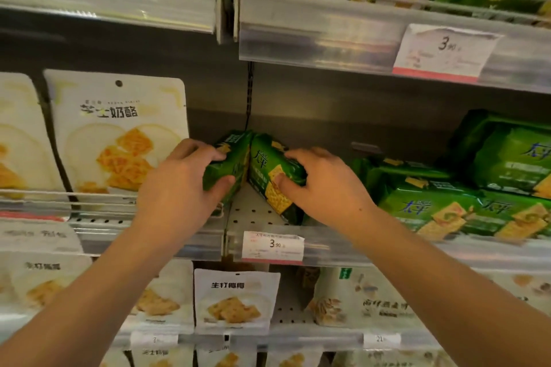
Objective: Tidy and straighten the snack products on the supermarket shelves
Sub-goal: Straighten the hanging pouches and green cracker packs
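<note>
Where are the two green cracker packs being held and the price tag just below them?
Left pack [235, 155]: head view, on its green top face beside the left hand's fingers.
Right pack [268, 188], head view, on its front face with the cracker picture.
Price tag [272, 244]: head view, on the printed price.

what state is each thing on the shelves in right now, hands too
left hand: grips left green cracker pack
right hand: grips right green cracker pack
left green cracker pack: upright, tilted
right green cracker pack: upright, angled, top touching the left one
stacked green packs: lying flat
white cheese pouch: standing, facing out
price tag: in shelf rail
</note>
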The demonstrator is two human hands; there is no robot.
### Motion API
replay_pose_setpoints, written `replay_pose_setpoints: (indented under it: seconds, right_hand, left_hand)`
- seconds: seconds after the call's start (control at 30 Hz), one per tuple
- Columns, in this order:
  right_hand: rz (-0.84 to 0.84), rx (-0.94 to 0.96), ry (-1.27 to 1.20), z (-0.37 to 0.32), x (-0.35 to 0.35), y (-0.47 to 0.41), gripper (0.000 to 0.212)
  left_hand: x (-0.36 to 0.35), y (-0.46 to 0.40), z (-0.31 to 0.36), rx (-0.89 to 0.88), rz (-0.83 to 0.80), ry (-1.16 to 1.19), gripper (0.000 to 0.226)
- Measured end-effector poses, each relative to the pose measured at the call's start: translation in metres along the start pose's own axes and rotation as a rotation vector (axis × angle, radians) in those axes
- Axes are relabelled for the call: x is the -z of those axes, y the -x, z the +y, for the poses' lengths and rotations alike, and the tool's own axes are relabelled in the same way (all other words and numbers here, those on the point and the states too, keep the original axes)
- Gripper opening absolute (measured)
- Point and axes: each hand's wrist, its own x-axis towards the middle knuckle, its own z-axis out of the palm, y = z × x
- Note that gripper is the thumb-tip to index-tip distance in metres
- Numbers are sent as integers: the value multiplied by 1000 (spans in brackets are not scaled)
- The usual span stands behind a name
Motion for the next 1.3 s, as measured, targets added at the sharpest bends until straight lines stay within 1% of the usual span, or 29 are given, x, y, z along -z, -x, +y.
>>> replay_pose_setpoints:
  seconds: [0.1,0.23,0.3,0.4,0.5,0.57,0.67,0.73,0.8,0.9,1.0,1.07,1.1,1.17,1.23,1.27,1.3]
  right_hand:
    - [-41,13,2,2,4,-1,51]
    - [-115,62,32,10,23,-4,49]
    - [-162,81,49,20,35,-3,49]
    - [-257,113,106,28,48,0,46]
    - [-280,191,228,27,56,0,45]
    - [-303,208,246,27,63,-1,45]
    - [-359,202,205,32,70,3,41]
    - [-377,193,196,37,72,7,40]
    - [-395,164,175,42,73,11,40]
    - [-421,120,131,47,73,15,39]
    - [-435,106,142,48,71,18,40]
    - [-418,121,148,47,71,19,46]
    - [-399,142,148,49,74,21,53]
    - [-382,163,154,60,86,27,76]
    - [-429,122,216,79,106,33,99]
    - [-474,77,283,90,116,34,108]
    - [-523,27,357,101,124,34,115]
  left_hand:
    - [3,-2,2,-3,15,5,34]
    - [6,-4,4,-40,3,-90,35]
    - [5,-5,8,-61,25,-121,34]
    - [0,-8,17,-44,68,-68,31]
    - [-4,-14,21,17,52,-11,28]
    - [-7,-20,21,71,13,8,26]
    - [-9,-33,20,173,-97,107,22]
    - [-13,-42,18,183,-169,148,25]
    - [-18,-51,17,193,-205,215,31]
    - [-26,-60,16,185,-244,378,40]
    - [-33,-64,15,171,-342,515,43]
    - [-32,-67,17,158,-407,567,45]
    - [-31,-69,17,142,-440,557,47]
    - [-27,-73,18,104,-496,479,47]
    - [-18,-76,24,128,-538,466,30]
    - [-14,-77,28,154,-598,468,34]
    - [-11,-78,35,155,-685,444,56]
